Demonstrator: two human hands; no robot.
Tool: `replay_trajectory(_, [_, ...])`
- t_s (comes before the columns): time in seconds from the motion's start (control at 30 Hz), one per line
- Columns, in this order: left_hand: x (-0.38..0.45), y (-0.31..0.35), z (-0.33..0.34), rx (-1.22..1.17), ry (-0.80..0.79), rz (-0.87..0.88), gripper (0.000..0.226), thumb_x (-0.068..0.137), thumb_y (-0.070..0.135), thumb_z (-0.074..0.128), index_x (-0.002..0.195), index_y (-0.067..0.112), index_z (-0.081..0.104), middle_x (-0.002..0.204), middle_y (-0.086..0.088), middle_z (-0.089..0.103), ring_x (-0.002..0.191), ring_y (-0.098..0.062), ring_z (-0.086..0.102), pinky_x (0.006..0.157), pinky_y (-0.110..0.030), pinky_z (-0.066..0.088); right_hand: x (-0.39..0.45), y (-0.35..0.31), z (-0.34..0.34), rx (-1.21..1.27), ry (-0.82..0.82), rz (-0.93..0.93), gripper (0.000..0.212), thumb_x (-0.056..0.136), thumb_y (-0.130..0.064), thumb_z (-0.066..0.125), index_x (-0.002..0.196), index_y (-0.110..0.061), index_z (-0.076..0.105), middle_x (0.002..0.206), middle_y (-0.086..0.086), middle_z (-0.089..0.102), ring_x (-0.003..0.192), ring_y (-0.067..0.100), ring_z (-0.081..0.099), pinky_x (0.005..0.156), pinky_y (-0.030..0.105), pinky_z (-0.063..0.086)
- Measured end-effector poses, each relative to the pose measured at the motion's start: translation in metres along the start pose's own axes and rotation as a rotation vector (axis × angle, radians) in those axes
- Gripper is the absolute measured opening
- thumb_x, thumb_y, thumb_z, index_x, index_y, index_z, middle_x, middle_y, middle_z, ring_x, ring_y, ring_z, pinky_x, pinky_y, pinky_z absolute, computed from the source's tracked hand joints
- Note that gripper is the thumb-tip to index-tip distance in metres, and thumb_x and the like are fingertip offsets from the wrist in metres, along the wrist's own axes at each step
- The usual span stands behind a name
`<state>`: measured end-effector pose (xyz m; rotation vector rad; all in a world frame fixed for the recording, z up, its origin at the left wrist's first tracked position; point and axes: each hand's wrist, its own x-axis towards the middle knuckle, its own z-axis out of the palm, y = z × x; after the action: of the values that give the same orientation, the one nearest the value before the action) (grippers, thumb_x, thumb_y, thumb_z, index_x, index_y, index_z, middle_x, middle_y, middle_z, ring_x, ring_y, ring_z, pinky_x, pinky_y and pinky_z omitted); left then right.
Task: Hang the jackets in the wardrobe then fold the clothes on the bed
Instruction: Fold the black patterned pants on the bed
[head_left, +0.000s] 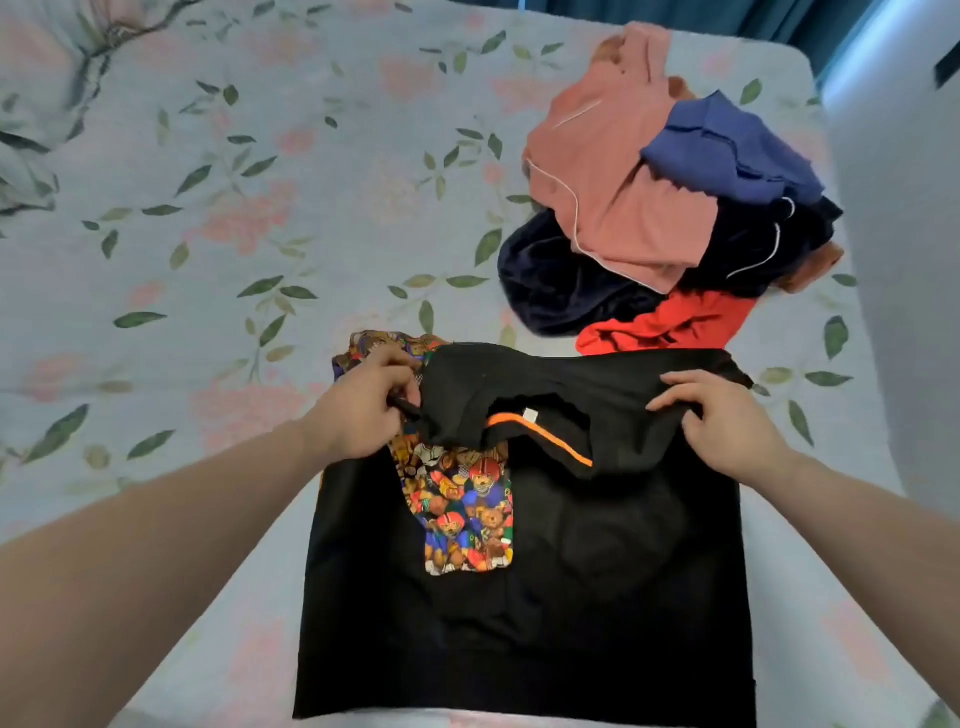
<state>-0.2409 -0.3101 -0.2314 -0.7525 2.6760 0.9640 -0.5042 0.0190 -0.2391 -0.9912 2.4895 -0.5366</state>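
Note:
A black sweatshirt (597, 582) with a colourful teddy-bear print panel and an orange-trimmed neckline lies flat on the bed (218, 249), hem toward me. My left hand (363, 410) grips its upper left part, fingers curled round black fabric. My right hand (727, 421) pinches the upper right shoulder edge. A pile of unfolded clothes (670, 208) sits beyond it at the right: salmon-pink, blue, dark navy and red garments heaped together.
The floral bedsheet stretches wide to the left and far side. A pillow in matching print (31, 119) lies at the far left corner. A pale wall or door surface (904, 260) stands at the right, with dark curtains (779, 21) behind the bed.

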Motion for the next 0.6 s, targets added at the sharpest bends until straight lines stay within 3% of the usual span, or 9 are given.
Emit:
replay_trajectory(0.1, [-0.022,-0.018,0.034,0.085,-0.086,0.023,0.032,0.085,-0.002,0.054,0.098,0.026,0.065,0.153,0.007,0.034,0.143,-0.019,0.039,0.109,-0.025,0.035,-0.018,0.013,0.022,-0.102,-0.051,0.007,0.047,0.087,0.008,0.054,0.103,-0.028,0.08,0.146,0.0,0.056,0.135,0.027,0.049,0.119,0.036,0.032])
replay_trajectory(0.2, [-0.038,-0.03,0.065,0.141,-0.163,-0.002,0.027,0.097,0.013,0.06,0.117,0.028,0.067,0.164,0.008,0.025,0.148,-0.021,0.034,0.121,-0.031,0.03,-0.033,0.023,0.042,-0.161,-0.088,0.017,0.039,0.093,-0.001,0.059,0.116,-0.027,0.077,0.156,-0.001,0.046,0.141,0.027,0.04,0.124,0.033,0.021])
replay_trajectory(0.3, [-0.046,-0.034,0.078,0.174,-0.318,-0.095,0.042,0.101,0.026,0.059,0.142,0.029,0.055,0.171,0.011,0.006,0.152,-0.024,0.028,0.123,-0.037,0.031,-0.046,0.036,0.062,-0.203,-0.313,0.061,0.045,0.098,-0.02,0.062,0.142,-0.031,0.059,0.17,-0.008,0.015,0.155,0.034,0.018,0.126,0.032,0.005])
replay_trajectory(0.37, [-0.044,-0.027,0.075,0.231,-0.407,-0.168,0.052,0.098,0.037,0.058,0.149,0.032,0.048,0.171,0.012,0.003,0.151,-0.027,0.026,0.121,-0.041,0.032,-0.05,0.04,0.071,-0.245,-0.407,0.131,0.056,0.098,-0.032,0.062,0.151,-0.035,0.047,0.171,-0.012,0.002,0.157,0.037,0.007,0.129,0.04,0.006])
replay_trajectory(0.43, [-0.038,-0.013,0.068,0.337,-0.284,-0.209,0.058,0.091,0.058,0.047,0.143,0.034,0.053,0.166,0.007,0.021,0.146,-0.032,0.028,0.118,-0.046,0.033,-0.048,0.033,0.074,-0.291,-0.245,0.127,0.059,0.09,-0.042,0.065,0.147,-0.032,0.053,0.171,-0.004,0.013,0.155,0.04,0.013,0.127,0.05,0.017])
replay_trajectory(0.5, [-0.027,0.002,0.062,0.357,0.009,-0.243,0.069,0.083,0.068,0.039,0.137,0.03,0.057,0.158,0.003,0.035,0.142,-0.033,0.029,0.114,-0.048,0.034,-0.045,0.018,0.078,-0.227,0.026,0.177,0.072,0.083,-0.05,0.072,0.148,-0.024,0.051,0.167,0.009,0.022,0.152,0.043,0.017,0.124,0.056,0.022])
replay_trajectory(0.53, [-0.02,0.005,0.061,0.337,0.112,-0.259,0.074,0.082,0.071,0.042,0.142,0.029,0.051,0.16,0.0,0.031,0.145,-0.035,0.025,0.115,-0.05,0.032,-0.042,0.01,0.079,-0.173,0.089,0.239,0.088,0.081,-0.054,0.075,0.155,-0.023,0.038,0.167,0.013,0.016,0.153,0.043,0.013,0.123,0.057,0.021])
replay_trajectory(0.6, [-0.004,0.003,0.063,0.295,0.113,-0.325,0.098,0.078,0.081,0.053,0.157,0.032,0.023,0.169,-0.004,0.005,0.153,-0.039,0.006,0.121,-0.056,0.019,-0.035,-0.001,0.081,-0.092,-0.012,0.405,0.123,0.075,-0.069,0.076,0.163,-0.024,0.003,0.17,0.011,-0.008,0.156,0.039,0.001,0.121,0.06,0.019])
